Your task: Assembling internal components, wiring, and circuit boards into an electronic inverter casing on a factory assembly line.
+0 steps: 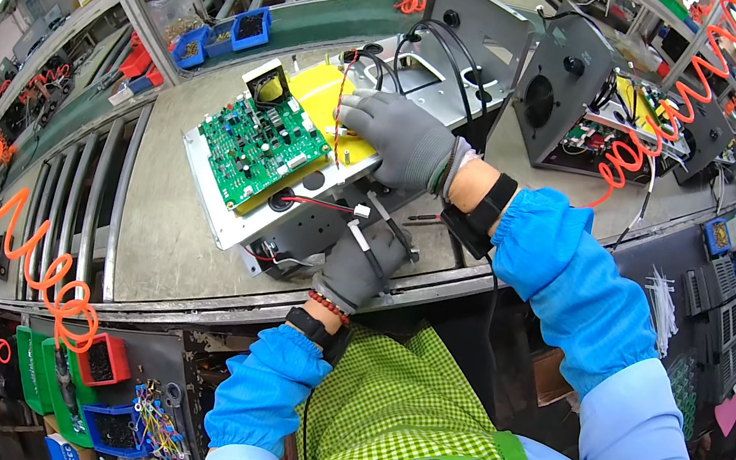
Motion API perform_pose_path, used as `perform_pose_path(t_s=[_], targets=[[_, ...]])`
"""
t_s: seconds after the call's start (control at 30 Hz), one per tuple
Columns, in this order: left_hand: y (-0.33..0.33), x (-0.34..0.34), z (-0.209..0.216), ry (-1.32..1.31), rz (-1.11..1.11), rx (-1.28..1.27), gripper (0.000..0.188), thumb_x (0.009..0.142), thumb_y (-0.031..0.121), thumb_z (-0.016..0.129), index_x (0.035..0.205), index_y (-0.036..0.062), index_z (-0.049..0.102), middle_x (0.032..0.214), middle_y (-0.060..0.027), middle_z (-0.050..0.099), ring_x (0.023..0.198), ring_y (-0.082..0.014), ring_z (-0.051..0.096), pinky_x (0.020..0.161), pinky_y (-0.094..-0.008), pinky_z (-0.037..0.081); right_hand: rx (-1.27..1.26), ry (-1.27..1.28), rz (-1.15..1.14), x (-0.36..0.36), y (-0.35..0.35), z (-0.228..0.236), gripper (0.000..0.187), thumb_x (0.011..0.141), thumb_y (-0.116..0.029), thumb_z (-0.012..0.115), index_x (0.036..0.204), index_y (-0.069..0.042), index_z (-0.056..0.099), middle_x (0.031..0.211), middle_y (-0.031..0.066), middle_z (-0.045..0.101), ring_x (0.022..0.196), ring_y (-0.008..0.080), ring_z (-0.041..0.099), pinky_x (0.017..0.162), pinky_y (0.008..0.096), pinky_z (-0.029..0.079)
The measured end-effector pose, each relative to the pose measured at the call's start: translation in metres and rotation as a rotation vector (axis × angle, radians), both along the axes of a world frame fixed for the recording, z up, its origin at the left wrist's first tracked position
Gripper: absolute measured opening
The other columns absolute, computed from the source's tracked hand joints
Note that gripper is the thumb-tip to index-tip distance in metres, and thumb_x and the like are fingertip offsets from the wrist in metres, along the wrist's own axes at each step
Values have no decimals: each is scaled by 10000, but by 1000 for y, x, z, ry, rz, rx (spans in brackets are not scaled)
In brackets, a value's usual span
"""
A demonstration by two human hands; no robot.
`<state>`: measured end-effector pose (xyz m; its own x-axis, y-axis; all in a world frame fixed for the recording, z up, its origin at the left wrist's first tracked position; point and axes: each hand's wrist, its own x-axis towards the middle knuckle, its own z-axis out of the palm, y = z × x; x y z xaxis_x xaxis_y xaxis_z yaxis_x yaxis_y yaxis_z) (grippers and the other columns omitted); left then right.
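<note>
Presently, green circuit board [257, 150]: set on the left part of the silver chassis [205, 195], which stands on the table [155, 235].
Right hand [396, 141]: gloved, fingers extended over the yellow sheet [316, 87], just beside the twisted red-and-black lead [342, 99]; whether it pinches that lead, I cannot tell.
Left hand [360, 265]: gloved, fingers curled around a slim grey piece [365, 247], apparently a tool, at the chassis's near side.
White plug [361, 212]: on a red lead [319, 203], just above the left hand, joined to nothing visible.
Assembly: board and sheet look already in place; the board's fastening is too small to judge.
Wiring: seems part done, the loose plug apparently left to connect.
</note>
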<state>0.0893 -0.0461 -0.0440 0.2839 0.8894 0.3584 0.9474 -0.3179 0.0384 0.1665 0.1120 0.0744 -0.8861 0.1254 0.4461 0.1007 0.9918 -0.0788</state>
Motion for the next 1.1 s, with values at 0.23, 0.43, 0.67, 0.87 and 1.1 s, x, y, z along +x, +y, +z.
perform_pose_path(t_s=[0.23, 0.43, 0.67, 0.87, 1.1], targets=[[38, -25, 6, -28, 100, 92, 311, 899, 256, 509, 1140, 85, 606, 1121, -143, 641, 1035, -308, 619, 881, -409, 503, 109, 56, -22, -2, -4, -5, 573, 639, -107, 692, 1189, -22, 553, 1172, 185, 593, 1129, 345, 563, 961, 407, 455], [47, -58, -9, 137, 306, -384, 351, 906, 283, 478, 1181, 100, 596, 1169, -146, 632, 1099, -286, 603, 935, -403, 485, 176, 99, -80, -8, -6, -12, 503, 662, -106, 671, 1145, -6, 575, 1121, 168, 622, 1098, 346, 584, 954, 410, 454], [33, -101, -34, 211, 477, -580, 343, 907, 295, 477, 1159, 104, 610, 1154, -145, 639, 1084, -290, 610, 917, -407, 490, 153, 117, -109, -6, -10, -11, 422, 670, -108, 647, 1080, -23, 599, 1107, 156, 629, 1072, 327, 594, 945, 406, 454], [58, -73, -50, 203, 524, -510, 337, 907, 304, 477, 1139, 108, 622, 1141, -144, 645, 1071, -293, 616, 901, -410, 495, 163, 124, -134, -5, -11, -6, 391, 713, -96, 634, 1095, -25, 597, 1140, 167, 627, 1114, 319, 581, 958, 387, 454], [62, -63, -55, 185, 554, -513, 333, 908, 316, 477, 1116, 112, 636, 1125, -142, 652, 1056, -297, 623, 883, -414, 501, 162, 172, -123, 58, -45, 20, 615, 690, -243, 756, 1246, -90, 542, 1328, 117, 522, 1253, 329, 468, 1052, 457, 365]])
